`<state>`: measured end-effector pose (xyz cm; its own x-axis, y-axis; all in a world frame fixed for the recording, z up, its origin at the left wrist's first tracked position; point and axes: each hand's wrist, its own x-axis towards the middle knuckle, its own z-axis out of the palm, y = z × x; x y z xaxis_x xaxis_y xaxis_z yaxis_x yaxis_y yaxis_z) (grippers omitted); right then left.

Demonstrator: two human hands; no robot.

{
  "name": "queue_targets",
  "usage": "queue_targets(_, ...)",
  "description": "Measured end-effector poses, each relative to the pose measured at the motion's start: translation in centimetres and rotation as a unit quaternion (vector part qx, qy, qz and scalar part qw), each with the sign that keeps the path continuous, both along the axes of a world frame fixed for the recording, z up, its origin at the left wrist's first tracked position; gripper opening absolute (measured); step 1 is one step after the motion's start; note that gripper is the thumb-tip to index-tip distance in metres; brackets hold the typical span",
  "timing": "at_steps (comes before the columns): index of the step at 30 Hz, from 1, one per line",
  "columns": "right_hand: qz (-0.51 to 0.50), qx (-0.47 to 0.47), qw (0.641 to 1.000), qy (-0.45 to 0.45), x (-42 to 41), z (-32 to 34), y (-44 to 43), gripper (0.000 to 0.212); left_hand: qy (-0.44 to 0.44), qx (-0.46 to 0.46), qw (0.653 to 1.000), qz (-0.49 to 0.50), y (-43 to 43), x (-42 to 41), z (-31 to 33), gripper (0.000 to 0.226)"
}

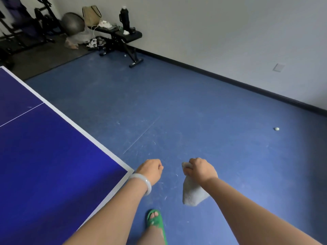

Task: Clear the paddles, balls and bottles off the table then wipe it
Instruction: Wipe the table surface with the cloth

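The blue table-tennis table [46,156] fills the lower left, its white-edged corner near my left wrist; the part in view carries nothing. My left hand [152,169] is a closed fist just past that corner, over the floor, holding nothing visible. My right hand [200,169] grips a grey cloth [192,193] that hangs down below it, off the table. A white ball [276,128] lies on the blue floor at the right. Another small ball [125,55] lies under the bench at the back. A dark bottle [124,19] stands on that bench.
A black workout bench [123,35] with a bag, rags and cables stands against the back wall. Exercise machines and a grey gym ball [72,23] crowd the back left. My green sandal [155,221] is on the floor below my hands. Blue floor stretches to the right wall.
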<state>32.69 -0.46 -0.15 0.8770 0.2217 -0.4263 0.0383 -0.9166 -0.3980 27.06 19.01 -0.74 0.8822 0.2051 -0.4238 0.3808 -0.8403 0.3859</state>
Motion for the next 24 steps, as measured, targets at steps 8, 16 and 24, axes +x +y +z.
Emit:
queue_targets(8, 0.065, -0.033, 0.997, -0.023, 14.1, 1.1, 5.6, 0.034, -0.007, 0.009, 0.999, 0.041, 5.3, 12.9, -0.8, 0.023)
queue_targets(16, 0.150, -0.049, 0.986, -0.045, 28.2, 2.6, 15.1, 0.031, -0.016, 0.008, 0.993, 0.114, 14.6, 23.9, 0.5, 0.022)
queue_targets(24, 0.293, -0.065, 0.953, -0.039, 40.3, 0.3, 25.1, 0.034, 0.031, 0.032, 0.970, 0.241, 22.6, 29.6, -1.4, 0.022)
